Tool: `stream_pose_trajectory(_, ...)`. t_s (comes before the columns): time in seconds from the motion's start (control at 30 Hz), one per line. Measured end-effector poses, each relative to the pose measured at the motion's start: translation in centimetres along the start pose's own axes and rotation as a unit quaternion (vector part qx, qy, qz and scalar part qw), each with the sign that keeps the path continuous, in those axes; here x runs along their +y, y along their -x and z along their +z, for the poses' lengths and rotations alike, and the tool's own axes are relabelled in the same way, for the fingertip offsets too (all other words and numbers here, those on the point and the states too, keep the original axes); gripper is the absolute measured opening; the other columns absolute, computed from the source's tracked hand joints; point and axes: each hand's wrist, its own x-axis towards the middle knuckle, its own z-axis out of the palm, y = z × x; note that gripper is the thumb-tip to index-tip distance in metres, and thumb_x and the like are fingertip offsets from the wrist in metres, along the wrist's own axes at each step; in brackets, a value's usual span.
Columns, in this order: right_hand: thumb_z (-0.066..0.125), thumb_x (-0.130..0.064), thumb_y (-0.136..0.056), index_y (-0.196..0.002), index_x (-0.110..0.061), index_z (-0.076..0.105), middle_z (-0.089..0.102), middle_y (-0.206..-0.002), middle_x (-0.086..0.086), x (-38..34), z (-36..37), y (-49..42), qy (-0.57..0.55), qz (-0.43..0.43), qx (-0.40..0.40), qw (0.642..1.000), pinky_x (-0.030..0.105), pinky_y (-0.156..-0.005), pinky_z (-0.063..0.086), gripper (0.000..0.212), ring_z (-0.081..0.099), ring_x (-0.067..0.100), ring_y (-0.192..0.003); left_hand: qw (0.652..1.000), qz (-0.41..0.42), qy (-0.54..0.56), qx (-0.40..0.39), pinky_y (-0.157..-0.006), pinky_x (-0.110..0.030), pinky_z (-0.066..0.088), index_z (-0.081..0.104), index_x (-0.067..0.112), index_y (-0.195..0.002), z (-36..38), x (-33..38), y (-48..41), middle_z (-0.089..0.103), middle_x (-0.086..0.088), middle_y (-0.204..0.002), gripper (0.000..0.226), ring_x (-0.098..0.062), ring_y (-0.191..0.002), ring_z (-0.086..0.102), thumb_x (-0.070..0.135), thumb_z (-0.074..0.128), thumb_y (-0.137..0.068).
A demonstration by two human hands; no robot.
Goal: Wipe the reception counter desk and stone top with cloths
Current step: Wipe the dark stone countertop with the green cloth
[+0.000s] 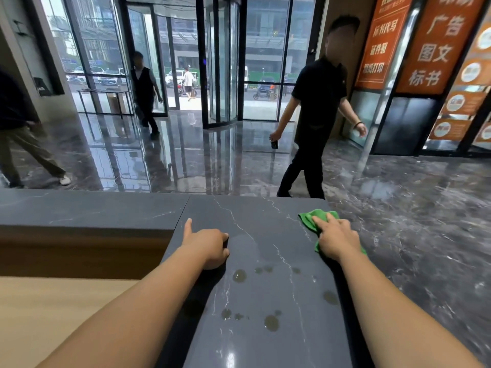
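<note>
A dark grey stone top [255,224] with white veins runs ahead of me and turns left along the counter. My right hand [336,237] presses a green cloth [309,220] flat on the stone near its far right corner, fingers stretched over it. My left hand [208,247] rests on the stone's left edge with its fingers curled under and the thumb pointing forward; it holds nothing that I can see. Several wet spots [239,275] lie on the stone between my forearms. A light wooden desk surface [53,309] sits lower at my left.
Beyond the counter lies a glossy dark marble lobby floor [398,208]. A person in black [316,110] walks past close to the counter's far right. Another person [144,88] walks near the glass doors, and a third [16,128] passes at far left. Orange banners [435,43] stand at right.
</note>
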Motion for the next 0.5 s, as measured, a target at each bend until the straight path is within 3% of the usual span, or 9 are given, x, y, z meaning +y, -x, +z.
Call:
stream_pose_trajectory(0.13, 0.037, -0.014, -0.095, -0.149, -0.039, 0.027, 0.012, -0.161, 0.001, -0.5, -0.1, 1.1, -0.011, 0.043, 0.014, 0.999, 0.042, -0.108, 0.030, 0.060, 0.019, 0.028, -0.142, 0.989, 0.007, 0.136, 0.052, -0.116, -0.052, -0.011, 0.053, 0.026, -0.134, 0.5, -0.9, 1.0, 0.057, 0.005, -0.135, 0.039, -0.018, -0.129, 0.047, 0.037, 0.041, -0.099)
stream_pose_trajectory(0.23, 0.038, -0.018, -0.095, -0.145, -0.038, 0.035, 0.016, -0.160, 0.002, -2.6, 0.2, 2.4, -0.017, 0.052, 0.033, 0.998, 0.040, -0.110, 0.027, 0.053, 0.022, 0.028, -0.142, 0.979, 0.019, 0.192, 0.069, -0.119, -0.049, -0.006, 0.045, 0.030, -0.143, 0.1, -1.4, 1.8, 0.052, 0.008, -0.142, 0.046, -0.014, -0.135, 0.043, 0.043, 0.043, -0.099)
stream_pose_trajectory(0.5, 0.038, -0.013, -0.094, -0.149, -0.037, 0.032, 0.008, -0.163, 0.001, -10.7, 1.2, 7.7, -0.077, -0.102, -0.023, 0.992, 0.043, -0.117, 0.015, 0.060, 0.012, 0.028, -0.146, 0.984, 0.027, 0.176, 0.008, -0.118, -0.050, 0.009, 0.036, 0.037, -0.146, -0.4, -1.0, 5.7, 0.045, 0.012, -0.147, 0.078, -0.016, -0.138, 0.039, 0.062, 0.064, -0.078)
